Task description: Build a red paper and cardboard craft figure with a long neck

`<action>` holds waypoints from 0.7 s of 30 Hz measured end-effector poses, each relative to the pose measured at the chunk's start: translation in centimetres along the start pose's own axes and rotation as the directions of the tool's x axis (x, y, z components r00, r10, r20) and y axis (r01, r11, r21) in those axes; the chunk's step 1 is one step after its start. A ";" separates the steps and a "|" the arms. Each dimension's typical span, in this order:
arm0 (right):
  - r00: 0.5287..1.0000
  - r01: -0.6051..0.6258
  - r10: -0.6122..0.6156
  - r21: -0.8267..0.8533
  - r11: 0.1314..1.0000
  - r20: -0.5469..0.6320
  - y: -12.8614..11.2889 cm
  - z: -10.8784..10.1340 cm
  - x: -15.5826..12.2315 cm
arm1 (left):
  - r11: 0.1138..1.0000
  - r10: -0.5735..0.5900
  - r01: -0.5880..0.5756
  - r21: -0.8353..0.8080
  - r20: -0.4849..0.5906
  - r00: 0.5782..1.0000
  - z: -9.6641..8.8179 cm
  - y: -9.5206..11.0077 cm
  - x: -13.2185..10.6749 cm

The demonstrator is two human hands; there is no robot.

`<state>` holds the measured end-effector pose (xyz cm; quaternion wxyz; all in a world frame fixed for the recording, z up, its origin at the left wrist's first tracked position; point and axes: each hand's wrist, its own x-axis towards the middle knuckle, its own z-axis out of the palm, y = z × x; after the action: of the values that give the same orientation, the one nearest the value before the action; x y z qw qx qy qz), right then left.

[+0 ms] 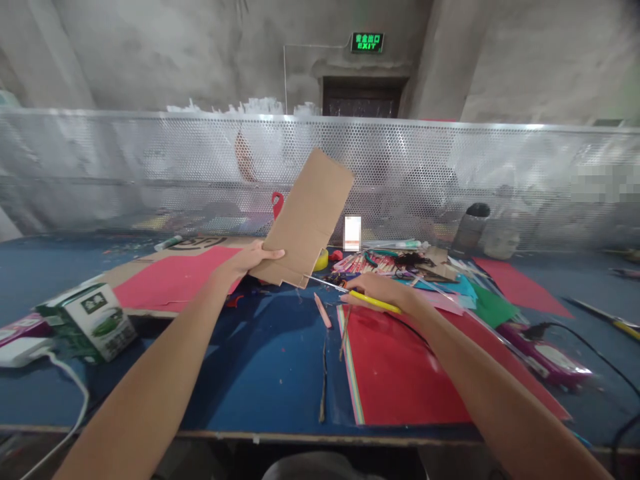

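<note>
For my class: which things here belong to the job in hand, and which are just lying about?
In use:
cardboard, held by the left hand
yellow-handled tool, in the right hand

Apparently lying about:
red paper stack
green paper
box
twig

Craft workshop: concrete wall (165, 53), exit sign (367, 43), perforated partition (195, 153), coloured paper (400, 373).
</note>
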<state>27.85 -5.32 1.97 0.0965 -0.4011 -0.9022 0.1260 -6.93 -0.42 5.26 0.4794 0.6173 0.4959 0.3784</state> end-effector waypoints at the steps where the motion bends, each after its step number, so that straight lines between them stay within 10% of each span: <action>1: 1.000 0.000 0.000 0.006 1.000 0.001 0.0 0.0 0.0 | 1.000 -0.004 0.004 0.003 -0.011 1.000 0.0 0.0 0.0; 21: 1.000 0.026 -0.026 -0.010 1.000 -0.012 -0.1 -1.1 -1.0 | 0.998 0.070 -0.070 -0.004 -0.028 0.997 0.3 -0.1 0.3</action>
<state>28.72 -5.92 2.93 0.1018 -0.3908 -0.9072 0.1179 -6.60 -0.19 5.10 0.4604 0.6276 0.4797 0.4049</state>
